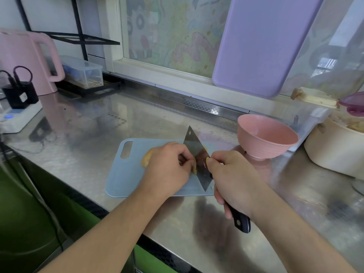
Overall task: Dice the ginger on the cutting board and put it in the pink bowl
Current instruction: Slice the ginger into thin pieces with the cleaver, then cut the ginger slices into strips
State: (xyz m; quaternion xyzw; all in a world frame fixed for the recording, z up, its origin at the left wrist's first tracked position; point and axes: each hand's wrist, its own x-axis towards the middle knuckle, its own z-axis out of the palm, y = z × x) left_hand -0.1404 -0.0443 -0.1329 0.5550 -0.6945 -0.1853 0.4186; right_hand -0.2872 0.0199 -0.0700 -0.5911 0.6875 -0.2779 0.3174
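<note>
Yellow ginger (pixel 146 157) under left hand (pixel 167 168), beside cleaver (pixel 197 154).

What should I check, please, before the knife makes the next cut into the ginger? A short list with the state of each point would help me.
1. Ginger lies on the cutting board: ok.
2. Left hand grips the ginger with fingers curled: ok.
3. Left fingertips clear of the cleaver blade: not ok, they sit right against it.
4. Right hand grips the cleaver handle firmly: ok.
5. Pink bowl stands upright beside the board, within easy reach: ok.
6. Blade free of stuck pieces: not ok, a small yellow piece sits by the right thumb.
</note>
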